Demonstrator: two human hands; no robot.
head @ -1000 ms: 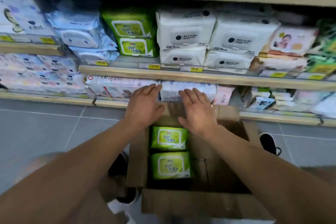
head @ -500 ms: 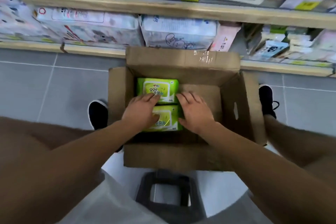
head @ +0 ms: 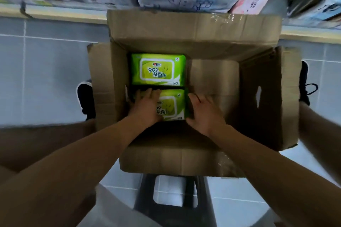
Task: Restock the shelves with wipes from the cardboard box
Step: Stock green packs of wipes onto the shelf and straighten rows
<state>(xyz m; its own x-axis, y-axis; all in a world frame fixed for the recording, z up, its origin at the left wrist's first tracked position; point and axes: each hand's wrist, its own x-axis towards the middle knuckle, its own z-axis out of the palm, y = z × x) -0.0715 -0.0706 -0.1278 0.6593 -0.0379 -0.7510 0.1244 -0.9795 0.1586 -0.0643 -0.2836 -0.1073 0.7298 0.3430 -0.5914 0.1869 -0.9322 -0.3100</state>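
The fingers of the left hand (head: 145, 106) lie over the left half of the near wipes pack (head: 171, 106), their tips curled down over its far edge into the crack between the two packs, so this hand grips the pack from the left. The fingers of the right hand (head: 204, 111) are bent downward at the pack's right edge, thumb at the near corner; they press against that side, though whether they have closed under it I cannot tell (the tips are blurred). Compared with half a second ago, both hands have sunk lower into the box: the left fingertips, then resting flat on the label, now hook past the far edge, and the right hand has slid from the pack's top to its side. The view has also tipped further down, so only the lowest shelf (head: 55, 12) shows along the far edge. The cardboard box (head: 193, 31) stands open on the grey tiled floor, flaps spread. Inside, against its left wall, are two green packs: the far wipes pack (head: 158, 69), lying flat and untouched, and the near one between the hands, touching it. The right part of the box floor is bare cardboard. A dark stool (head: 171, 201) sits just near of the box, and a black shoe (head: 85, 97) shows to its left.
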